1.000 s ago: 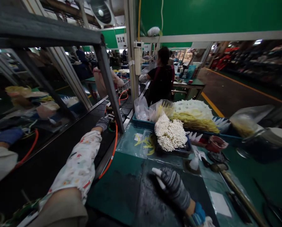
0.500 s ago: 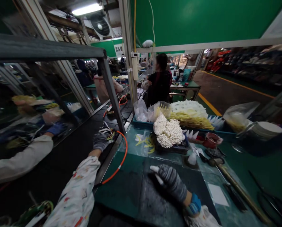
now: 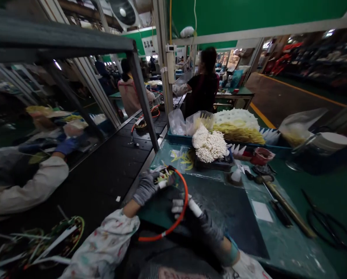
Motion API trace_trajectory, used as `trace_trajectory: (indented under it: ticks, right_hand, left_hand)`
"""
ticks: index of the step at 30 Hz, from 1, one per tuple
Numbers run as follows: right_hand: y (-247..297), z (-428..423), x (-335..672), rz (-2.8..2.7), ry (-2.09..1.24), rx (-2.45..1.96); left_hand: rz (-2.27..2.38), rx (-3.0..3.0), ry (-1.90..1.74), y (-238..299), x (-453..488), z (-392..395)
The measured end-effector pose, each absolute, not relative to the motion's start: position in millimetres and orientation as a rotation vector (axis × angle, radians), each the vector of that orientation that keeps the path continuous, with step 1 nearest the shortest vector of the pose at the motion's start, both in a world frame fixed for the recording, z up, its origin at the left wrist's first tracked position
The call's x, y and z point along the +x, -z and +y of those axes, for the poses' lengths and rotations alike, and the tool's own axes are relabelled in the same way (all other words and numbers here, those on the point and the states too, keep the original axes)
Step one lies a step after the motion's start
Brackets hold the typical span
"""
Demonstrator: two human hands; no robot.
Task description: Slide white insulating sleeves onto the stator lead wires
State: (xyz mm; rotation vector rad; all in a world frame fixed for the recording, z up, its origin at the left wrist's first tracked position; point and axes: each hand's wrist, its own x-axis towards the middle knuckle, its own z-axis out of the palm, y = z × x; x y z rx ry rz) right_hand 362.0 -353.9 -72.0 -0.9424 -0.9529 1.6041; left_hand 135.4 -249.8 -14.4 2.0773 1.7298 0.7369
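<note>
My left hand (image 3: pixel 146 188), in a grey knit glove, grips a wire-wound motor stator (image 3: pixel 165 176) with green and white parts at the near left of the mat. From it an orange sleeved cable (image 3: pixel 182 217) loops round towards me. My right hand (image 3: pixel 209 226), in a grey glove with white fingertips, reaches towards that loop with its fingers apart. The cable passes in front of its fingers; whether they touch it I cannot tell. Beneath both hands lies a dark work mat (image 3: pixel 225 205).
A black conveyor (image 3: pixel 103 182) runs along the left, carrying more wound stators (image 3: pixel 59 240). Beyond the mat stand a box heaped with white beaded pieces (image 3: pixel 209 145) and yellow sleeves (image 3: pixel 240 133). A hammer (image 3: pixel 289 209) and scissors (image 3: pixel 327 217) lie right. A co-worker's sleeve (image 3: pixel 45 182) reaches in at left.
My left hand has brought the stator and its orange cable from the conveyor rightwards over the bench. My right hand has shifted slightly and its fingers have spread towards the cable.
</note>
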Motion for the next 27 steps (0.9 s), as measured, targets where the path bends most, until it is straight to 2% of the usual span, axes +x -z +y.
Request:
trace_trajectory:
  ticks: [3, 5, 11, 15, 17, 19, 22, 27]
  right_hand:
    - [62.6, -384.0, 379.9, -0.781, -1.663, -0.976]
    - [56.0, -398.2, 407.7, -0.727, -1.582, -1.099]
    - [60.4, -380.9, 484.8, -0.922, -1.184, -1.561]
    - [64.1, -369.1, 488.7, -1.499, -0.528, -1.694]
    - [51.9, -371.3, 476.0, -1.675, -0.193, -1.592]
    - [35.3, -373.8, 457.8, -1.830, -0.003, -1.440]
    - [20.8, -370.4, 430.5, -2.121, 0.061, -1.324]
    - [27.6, -346.1, 416.1, -2.482, -0.033, -1.529]
  left_hand:
    - [1.654, 2.366, -0.442, 22.8, 174.7, -278.7]
    - [1.554, 2.543, -0.314, 28.1, 195.4, -291.9]
    - [1.313, 2.805, -0.261, 47.9, 214.8, -310.0]
    - [1.210, 2.868, -0.585, 48.5, 186.4, -314.5]
    - [1.190, 2.847, -0.772, 44.8, 168.8, -314.3]
    - [1.152, 2.831, -0.791, 42.3, 157.5, -313.7]
    - [1.134, 2.870, -0.674, 44.0, 159.0, -314.3]
    - [1.308, 2.864, -0.428, 46.1, 187.9, -318.5]
